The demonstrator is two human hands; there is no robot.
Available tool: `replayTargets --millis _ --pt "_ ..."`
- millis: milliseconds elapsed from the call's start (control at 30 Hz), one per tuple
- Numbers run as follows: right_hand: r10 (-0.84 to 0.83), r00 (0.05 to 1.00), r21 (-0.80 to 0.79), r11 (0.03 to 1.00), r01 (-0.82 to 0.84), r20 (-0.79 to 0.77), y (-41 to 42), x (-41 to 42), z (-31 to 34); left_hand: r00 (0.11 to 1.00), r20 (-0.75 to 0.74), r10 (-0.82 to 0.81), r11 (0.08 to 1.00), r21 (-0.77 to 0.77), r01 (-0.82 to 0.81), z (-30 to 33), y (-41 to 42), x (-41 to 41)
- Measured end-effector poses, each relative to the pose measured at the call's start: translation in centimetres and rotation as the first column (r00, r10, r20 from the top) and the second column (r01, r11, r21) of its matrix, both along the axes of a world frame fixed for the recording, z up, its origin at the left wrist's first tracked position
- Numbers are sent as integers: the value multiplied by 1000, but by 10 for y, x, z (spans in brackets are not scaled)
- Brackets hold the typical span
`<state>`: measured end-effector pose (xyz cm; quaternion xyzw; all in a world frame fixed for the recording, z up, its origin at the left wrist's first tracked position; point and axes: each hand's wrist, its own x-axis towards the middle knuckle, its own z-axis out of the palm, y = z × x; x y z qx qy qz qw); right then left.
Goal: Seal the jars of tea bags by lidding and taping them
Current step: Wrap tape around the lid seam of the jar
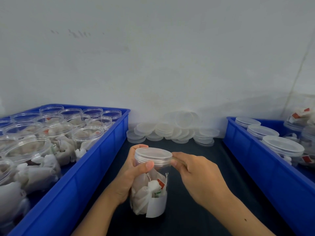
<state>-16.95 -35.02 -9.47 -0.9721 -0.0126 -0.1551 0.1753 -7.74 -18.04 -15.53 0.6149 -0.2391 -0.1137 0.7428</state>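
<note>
A clear plastic jar full of white tea bags stands on the dark table in front of me, a white label on its lower front. A clear lid sits on its mouth. My left hand grips the jar's upper part from the left, thumb pressed just below the lid. My right hand is at the lid's right edge, its fingertips pinching a thin strip that looks like tape against the rim.
A blue crate on the left holds several open jars of tea bags. Another blue crate on the right holds lidded jars. Stacks of spare clear lids lie along the white wall behind the jar.
</note>
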Motion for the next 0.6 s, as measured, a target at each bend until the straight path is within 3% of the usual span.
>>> replayTargets --millis 400,600 --pt "-52 997 -26 998 53 56 2 7 -17 944 258 204 955 159 -250 13 -19 -16" --pt "-64 998 -10 998 64 -22 5 10 -16 854 389 346 844 267 -464 14 -25 -14"
